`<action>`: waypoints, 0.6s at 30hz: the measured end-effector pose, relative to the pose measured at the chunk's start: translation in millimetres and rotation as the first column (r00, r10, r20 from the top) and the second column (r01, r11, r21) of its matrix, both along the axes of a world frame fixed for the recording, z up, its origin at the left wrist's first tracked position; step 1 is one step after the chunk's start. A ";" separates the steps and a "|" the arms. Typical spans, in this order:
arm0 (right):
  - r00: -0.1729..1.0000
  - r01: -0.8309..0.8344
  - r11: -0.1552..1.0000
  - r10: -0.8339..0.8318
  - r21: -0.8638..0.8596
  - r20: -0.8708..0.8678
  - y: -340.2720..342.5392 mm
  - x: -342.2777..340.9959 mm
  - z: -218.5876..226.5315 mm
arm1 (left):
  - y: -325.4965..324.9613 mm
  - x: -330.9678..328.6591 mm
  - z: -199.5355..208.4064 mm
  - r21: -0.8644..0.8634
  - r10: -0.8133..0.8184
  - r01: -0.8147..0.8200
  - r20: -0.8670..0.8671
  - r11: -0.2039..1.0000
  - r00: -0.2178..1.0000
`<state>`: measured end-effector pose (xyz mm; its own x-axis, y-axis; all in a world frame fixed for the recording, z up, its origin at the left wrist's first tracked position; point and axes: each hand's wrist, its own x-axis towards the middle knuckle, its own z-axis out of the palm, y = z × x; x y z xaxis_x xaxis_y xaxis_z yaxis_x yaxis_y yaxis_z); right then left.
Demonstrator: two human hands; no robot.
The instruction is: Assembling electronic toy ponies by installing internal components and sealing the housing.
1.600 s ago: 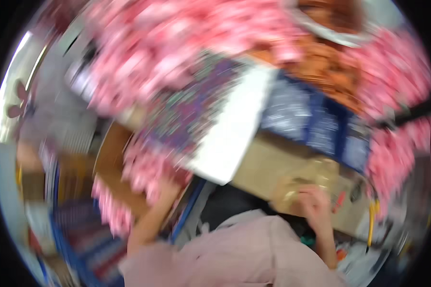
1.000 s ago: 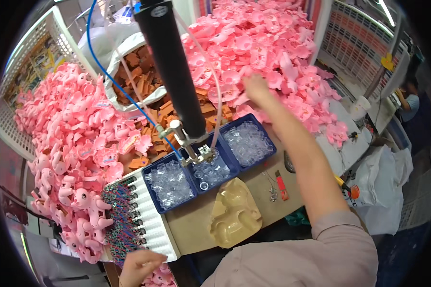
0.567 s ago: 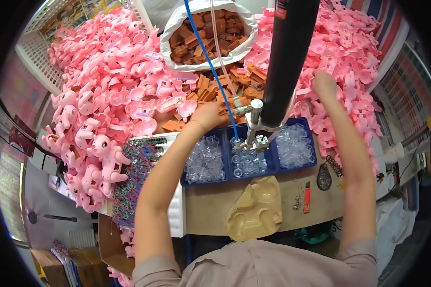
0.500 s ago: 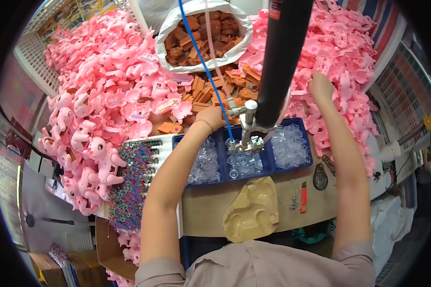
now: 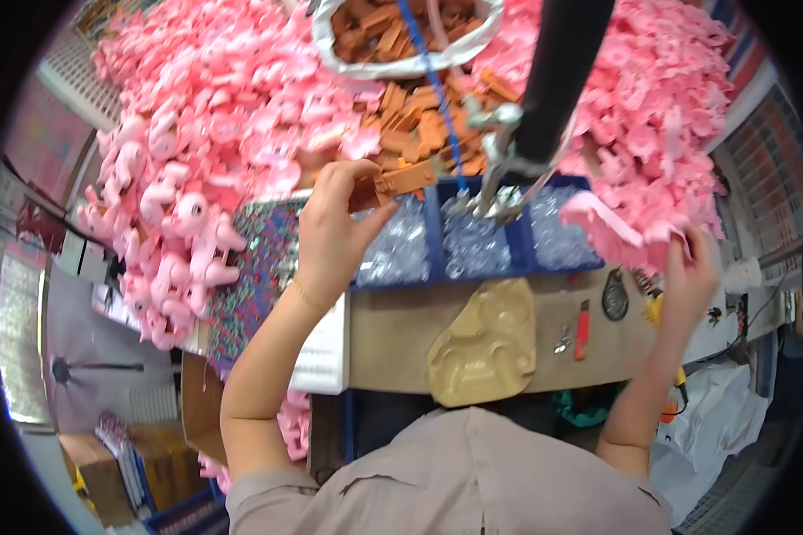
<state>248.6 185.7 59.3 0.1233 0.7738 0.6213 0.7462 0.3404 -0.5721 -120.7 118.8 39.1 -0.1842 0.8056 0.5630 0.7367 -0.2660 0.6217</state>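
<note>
My left hand (image 5: pixel 337 218) is closed on an orange-brown plastic block (image 5: pixel 406 179), held above the left part of a blue divided tray (image 5: pixel 393 283). On the right, my right hand (image 5: pixel 690 272) pinches a pink plastic toy-shell piece (image 5: pixel 620 234), raised near the tray's right end and blurred by motion. The tray's compartments hold small clear plastic parts (image 5: pixel 477 245). In front of it on the table lies a tan molded fixture (image 5: pixel 484 343) with an animal-shaped hollow. The jointed metal head (image 5: pixel 500 174) of a black-armed tool hangs over the tray.
Pink shell parts (image 5: pixel 232 98) are heaped at the left and right. Orange-brown blocks (image 5: pixel 419 125) lie between, below a white sack (image 5: pixel 401 67) of the same. Assembled pink toys (image 5: pixel 192 223) and thin multicoloured pieces (image 5: pixel 263 259) sit left. A red cutter (image 5: pixel 582 330) lies right.
My left hand has drawn back from the block pile and lifted an orange-brown block. My right hand has come nearer from the right heap with a pink shell piece. The view has shifted.
</note>
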 end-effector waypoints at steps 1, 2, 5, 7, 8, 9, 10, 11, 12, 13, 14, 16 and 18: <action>1.000 -0.019 0.999 0.019 -0.035 -0.002 -15.1 -0.3 -4.9 | -23.9 6.2 1.0 -0.078 0.038 -0.033 0.065 0.996 0.997; 0.984 -0.157 0.958 0.131 -0.238 -0.122 -29.4 -0.7 -7.9 | -43.8 15.4 2.7 -0.068 -0.011 0.024 0.177 0.997 0.984; 0.827 -0.528 0.551 0.506 -0.647 -0.245 -39.2 -29.4 -23.9 | -88.1 30.8 -4.6 -0.175 0.000 0.041 0.227 0.984 0.974; 0.707 -0.573 0.328 0.661 -0.751 -0.251 -23.8 -52.6 -59.1 | -90.8 40.4 -18.5 -0.097 -0.103 0.112 0.097 0.989 0.990; 0.685 -0.573 0.295 0.684 -0.765 -0.249 -22.4 -66.3 -70.8 | -94.9 46.7 -26.6 -0.119 -0.114 0.127 0.111 0.985 0.987; 0.615 -0.681 0.408 0.770 -0.608 -0.172 -21.5 -67.9 -93.6 | -101.6 54.6 -31.3 -0.155 -0.076 0.109 0.205 0.982 0.976; 0.607 -0.586 0.522 0.789 -0.620 0.090 -27.5 -79.5 -84.4 | -111.1 59.8 -35.2 -0.199 -0.016 0.076 0.289 0.977 0.957; 0.581 -0.583 0.626 0.767 -0.518 0.272 -37.7 -84.6 -83.8 | -122.4 58.4 -46.5 -0.214 0.011 0.058 0.306 0.975 0.952; 0.550 -0.585 0.708 0.705 -0.396 0.447 -47.4 -86.4 -84.4 | -131.8 60.2 -52.7 -0.226 0.016 0.083 0.404 0.971 0.915; 0.520 -0.631 0.652 0.757 -0.420 0.395 -61.8 -85.7 -87.7 | -141.3 63.9 -58.0 -0.260 0.053 0.128 0.591 0.957 0.805; 0.485 -0.679 0.591 0.806 -0.436 0.338 -79.0 -84.6 -94.8 | -147.9 66.4 -62.6 -0.285 0.105 0.171 0.743 0.943 0.661; 0.404 -0.648 0.587 0.805 -0.485 0.434 -110.2 -72.4 -120.0 | -143.7 77.2 -59.4 -0.348 0.217 0.329 0.902 0.878 0.374; 0.394 -0.652 0.573 0.816 -0.496 0.423 -113.0 -68.1 -130.5 | -142.3 80.9 -61.8 -0.365 0.378 0.458 0.923 0.810 0.066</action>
